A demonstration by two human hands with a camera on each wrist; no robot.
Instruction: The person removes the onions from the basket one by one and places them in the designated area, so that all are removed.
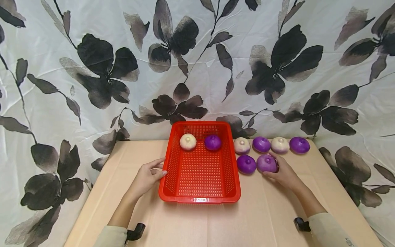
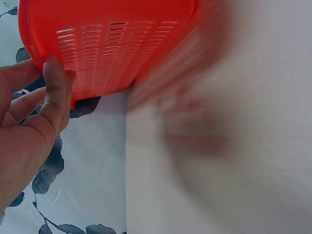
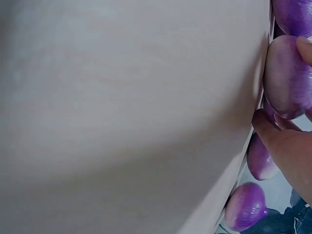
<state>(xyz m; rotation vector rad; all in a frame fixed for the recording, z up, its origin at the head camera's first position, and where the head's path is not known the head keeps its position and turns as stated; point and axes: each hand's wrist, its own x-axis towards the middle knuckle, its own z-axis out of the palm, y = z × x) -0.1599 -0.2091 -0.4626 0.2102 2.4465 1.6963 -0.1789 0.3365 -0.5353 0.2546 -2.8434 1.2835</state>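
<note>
A red plastic basket [image 1: 200, 200] with slotted walls sits on the table; inside it, toward the back, lie a whitish onion [image 1: 188, 141] and a purple onion [image 1: 213, 142]. My left hand [image 1: 149, 176] grips the basket's left rim, thumb and fingers against it; the left wrist view shows the same hand [image 2: 36, 107] at the basket wall [image 2: 105, 53]. To the right of the basket, my right hand [image 1: 284, 173] holds a pale purple onion [image 1: 266, 163] from its right side. That onion [image 3: 285, 78] appears between thumb and fingers in the right wrist view.
Beside the held onion lies a darker purple onion [image 1: 246, 164], close to the basket. Behind them runs a row of several onions, white [image 1: 279, 145] and purple [image 1: 299, 145]. A floral cloth [image 1: 216, 85] hangs at the table's [image 1: 203, 226] back edge.
</note>
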